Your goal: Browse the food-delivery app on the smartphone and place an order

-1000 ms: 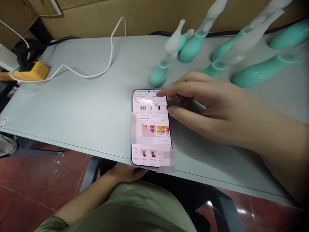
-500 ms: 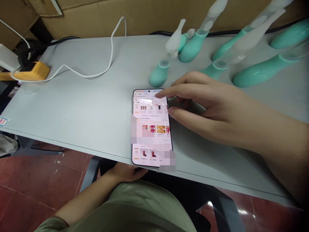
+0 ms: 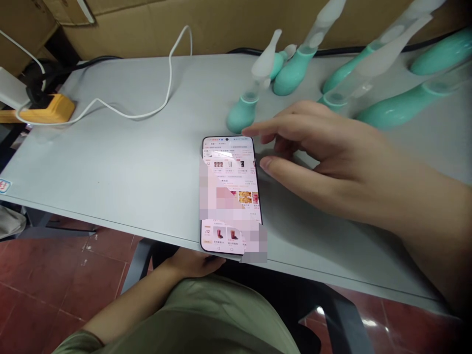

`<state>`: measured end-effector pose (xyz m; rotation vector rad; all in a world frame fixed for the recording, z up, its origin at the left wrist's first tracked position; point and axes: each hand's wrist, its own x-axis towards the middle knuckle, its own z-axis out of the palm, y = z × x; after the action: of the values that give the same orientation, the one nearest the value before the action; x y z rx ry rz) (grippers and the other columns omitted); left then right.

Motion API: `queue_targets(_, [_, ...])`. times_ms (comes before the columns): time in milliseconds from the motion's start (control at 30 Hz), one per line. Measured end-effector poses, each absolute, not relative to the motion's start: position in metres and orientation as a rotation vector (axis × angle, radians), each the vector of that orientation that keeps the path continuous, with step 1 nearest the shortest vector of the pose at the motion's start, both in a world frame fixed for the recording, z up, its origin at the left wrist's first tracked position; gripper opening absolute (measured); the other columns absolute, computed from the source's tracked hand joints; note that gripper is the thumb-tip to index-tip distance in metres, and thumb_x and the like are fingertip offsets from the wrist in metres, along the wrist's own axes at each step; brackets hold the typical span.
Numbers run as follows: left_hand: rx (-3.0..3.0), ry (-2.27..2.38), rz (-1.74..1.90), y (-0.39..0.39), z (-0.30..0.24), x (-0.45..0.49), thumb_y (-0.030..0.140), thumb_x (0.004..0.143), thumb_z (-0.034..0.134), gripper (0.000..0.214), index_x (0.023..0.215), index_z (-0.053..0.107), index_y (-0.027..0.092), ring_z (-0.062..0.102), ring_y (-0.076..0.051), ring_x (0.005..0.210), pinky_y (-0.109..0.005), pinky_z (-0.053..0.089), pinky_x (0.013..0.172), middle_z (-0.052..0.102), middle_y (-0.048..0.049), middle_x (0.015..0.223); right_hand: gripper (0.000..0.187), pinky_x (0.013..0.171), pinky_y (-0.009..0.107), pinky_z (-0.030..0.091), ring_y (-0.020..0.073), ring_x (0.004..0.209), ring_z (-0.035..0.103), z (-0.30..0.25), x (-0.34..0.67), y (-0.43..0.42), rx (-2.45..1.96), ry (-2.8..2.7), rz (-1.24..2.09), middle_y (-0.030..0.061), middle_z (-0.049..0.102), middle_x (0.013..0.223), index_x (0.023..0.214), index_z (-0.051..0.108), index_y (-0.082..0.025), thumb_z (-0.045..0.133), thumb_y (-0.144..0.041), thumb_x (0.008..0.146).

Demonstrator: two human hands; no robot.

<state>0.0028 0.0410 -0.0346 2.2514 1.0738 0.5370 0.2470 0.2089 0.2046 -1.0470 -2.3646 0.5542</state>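
A smartphone (image 3: 224,169) lies face up near the front edge of the grey table, its lit screen showing rows of drinks and food pictures; parts of it are blurred by pixel blocks. My right hand (image 3: 320,152) hovers over the phone's upper right side, holding nothing, thumb and index finger apart. The index fingertip is by the phone's top edge, close to a teal bulb with a clear tube and white tip (image 3: 241,114). Below the table edge, my left hand (image 3: 193,263) rests near my lap, its fingers mostly hidden.
Several more teal bulbs (image 3: 295,73) with white tips stand or lie along the back right of the table (image 3: 129,162). A white cable (image 3: 129,117) curves across the left side to an orange power strip (image 3: 59,108). Cardboard (image 3: 136,29) lines the back.
My right hand has lifted and drawn back slightly from the screen; the index fingertip moved from over the upper screen to the phone's top edge. My left hand has stayed put.
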Motion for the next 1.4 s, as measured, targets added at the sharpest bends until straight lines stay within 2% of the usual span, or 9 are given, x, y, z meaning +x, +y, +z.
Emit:
queue_targets(133, [2.235,1.093,0.58,0.04,-0.036,0.003,0.038,0.1,0.064,0.045,0.143,0.067,0.025,0.07,-0.027,0.131,-0.039,0.059,0.112,0.077,-0.0064,0.134,0.036,0.074,0.037,0.056,0.0188,0.085,0.064,0.205,0.247,0.209,-1.064,-2.372,0.556,0.0062,0.064,0.11,0.131,0.072,-0.029,0.059,-0.034,0.098])
queue_targets(300, [2.241,1.117,0.535,0.041,-0.031,0.004,0.038,0.1,0.064,0.042,0.14,0.07,0.027,0.068,-0.027,0.133,-0.039,0.057,0.114,0.078,-0.0051,0.132,0.034,0.075,0.039,0.056,0.0213,0.088,0.065,0.204,0.245,0.211,-1.045,-2.365,0.598,0.007,0.066,0.114,0.129,0.073,-0.032,0.061,-0.037,0.097])
queue_targets(500, [2.283,1.081,0.525,0.045,-0.025,0.003,0.037,0.1,0.065,0.046,0.145,0.067,0.026,0.066,-0.028,0.137,-0.04,0.055,0.117,0.075,-0.0061,0.138,0.038,0.073,0.041,0.057,0.0227,0.091,0.069,0.204,0.245,0.211,-1.034,-2.377,0.645,0.0097,0.067,0.118,0.13,0.073,-0.025,0.061,-0.038,0.097])
queue_targets(733, [2.318,1.075,0.558,0.045,-0.026,0.003,0.036,0.102,0.062,0.044,0.143,0.069,0.023,0.067,-0.028,0.135,-0.042,0.055,0.118,0.076,-0.008,0.137,0.033,0.067,0.042,0.058,0.0255,0.093,0.071,0.204,0.246,0.209,-1.037,-2.394,0.662,0.0077,0.067,0.116,0.123,0.075,-0.028,0.06,-0.04,0.096])
queue_targets(900, [2.308,1.089,0.542,0.043,-0.03,0.003,0.035,0.099,0.066,0.043,0.141,0.07,0.027,0.066,-0.027,0.137,-0.04,0.054,0.119,0.076,-0.0047,0.137,0.029,0.066,0.043,0.058,0.0265,0.092,0.071,0.205,0.246,0.208,-1.046,-2.398,0.67,0.0069,0.067,0.116,0.12,0.075,-0.032,0.061,-0.04,0.095])
queue_targets(1033, [2.296,1.09,0.534,0.043,-0.031,0.002,0.035,0.099,0.066,0.044,0.143,0.069,0.026,0.066,-0.028,0.137,-0.041,0.054,0.119,0.073,-0.0058,0.142,0.029,0.063,0.043,0.057,0.0266,0.091,0.071,0.205,0.246,0.208,-1.042,-2.4,0.68,0.0064,0.066,0.115,0.119,0.074,-0.033,0.061,-0.04,0.095])
queue_targets(1167, [2.304,1.089,0.52,0.043,-0.029,0.002,0.035,0.099,0.067,0.047,0.145,0.067,0.025,0.065,-0.028,0.137,-0.04,0.054,0.119,0.073,-0.0062,0.142,0.026,0.065,0.044,0.057,0.0266,0.088,0.069,0.205,0.245,0.208,-1.022,-2.404,0.658,0.0064,0.066,0.113,0.117,0.074,-0.033,0.061,-0.038,0.095])
queue_targets(1400, [2.295,1.071,0.552,0.045,-0.028,0.003,0.034,0.101,0.063,0.048,0.147,0.064,0.022,0.067,-0.028,0.135,-0.042,0.056,0.117,0.071,-0.009,0.145,0.026,0.056,0.04,0.053,0.0262,0.087,0.067,0.21,0.243,0.206,-0.993,-2.395,0.735,0.0086,0.067,0.109,0.116,0.076,-0.032,0.063,-0.037,0.093])
